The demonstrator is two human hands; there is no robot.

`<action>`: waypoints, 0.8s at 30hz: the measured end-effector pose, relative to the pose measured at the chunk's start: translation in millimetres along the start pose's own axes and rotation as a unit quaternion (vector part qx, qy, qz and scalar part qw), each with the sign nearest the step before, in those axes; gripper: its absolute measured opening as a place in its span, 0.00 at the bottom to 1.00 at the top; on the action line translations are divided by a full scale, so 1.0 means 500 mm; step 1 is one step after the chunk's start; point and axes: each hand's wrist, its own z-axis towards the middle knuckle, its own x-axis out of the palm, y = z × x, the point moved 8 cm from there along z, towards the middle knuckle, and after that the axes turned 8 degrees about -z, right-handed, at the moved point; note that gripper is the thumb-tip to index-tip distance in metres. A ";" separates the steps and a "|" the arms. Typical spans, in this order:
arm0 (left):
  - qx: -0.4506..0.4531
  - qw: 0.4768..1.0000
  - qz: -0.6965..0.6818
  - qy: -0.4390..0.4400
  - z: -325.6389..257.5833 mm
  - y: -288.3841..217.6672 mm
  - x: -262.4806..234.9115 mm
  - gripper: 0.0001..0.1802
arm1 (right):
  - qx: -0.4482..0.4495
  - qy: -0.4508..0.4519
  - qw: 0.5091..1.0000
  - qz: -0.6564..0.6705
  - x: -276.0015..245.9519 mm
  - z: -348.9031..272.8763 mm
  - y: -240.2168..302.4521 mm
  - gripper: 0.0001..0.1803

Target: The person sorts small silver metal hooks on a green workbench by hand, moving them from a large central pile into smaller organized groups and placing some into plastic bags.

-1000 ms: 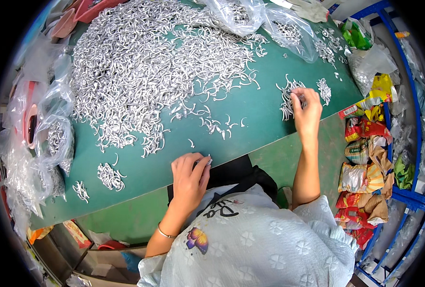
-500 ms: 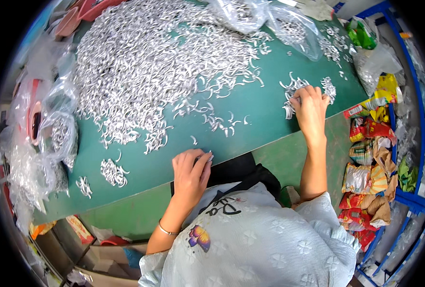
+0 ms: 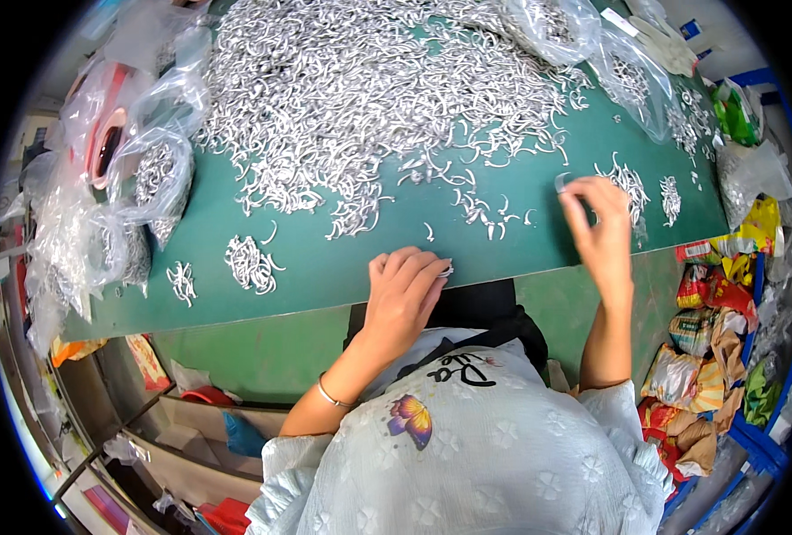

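Observation:
A wide heap of small curved silver pieces (image 3: pixel 351 98) covers the far part of the green table (image 3: pixel 325 276). At the near edge my left hand (image 3: pixel 402 294) rests on the tabletop with its fingers curled round a few silver pieces (image 3: pixel 447 268), mostly hidden by the fingers. My right hand (image 3: pixel 599 218) is raised a little above the table on the right, pinching one curved silver piece (image 3: pixel 561 183) between thumb and forefinger. Just beyond that hand lies a small pile (image 3: pixel 628 185) of the same pieces. Several loose ones (image 3: pixel 485 216) lie between my hands.
Another little pile (image 3: pixel 671 201) sits farther right. Two more piles (image 3: pixel 251 265) (image 3: pixel 182 283) lie at the left. Clear plastic bags (image 3: pixel 160 178) with silver pieces crowd the left edge; another bag (image 3: pixel 632 76) lies at the far right. Coloured packets (image 3: pixel 708 285) line a blue rack (image 3: pixel 762 446).
My right hand has lifted off the small right-hand pile and come leftward with a curved silver piece in its pinch. My left hand stays at the table edge. The whole view has shifted.

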 end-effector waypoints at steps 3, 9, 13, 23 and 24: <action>-0.009 1.000 -0.002 -0.005 -0.006 0.007 0.002 0.22 | -0.048 0.049 0.994 0.087 0.063 0.018 0.095 0.04; -0.051 0.989 -0.049 -0.133 -0.037 0.024 -0.042 0.25 | -0.159 0.122 0.959 0.200 0.138 0.011 0.247 0.05; -0.058 0.992 0.059 -0.099 -0.022 0.035 -0.072 0.19 | -0.222 0.159 0.946 0.175 0.179 -0.016 0.291 0.05; -0.083 0.986 0.091 -0.111 -0.046 0.068 -0.097 0.11 | -0.173 0.177 0.960 0.133 0.147 -0.059 0.253 0.15; -0.085 0.985 0.094 -0.115 -0.048 0.069 -0.100 0.11 | -0.165 0.170 0.959 0.155 0.155 -0.069 0.247 0.15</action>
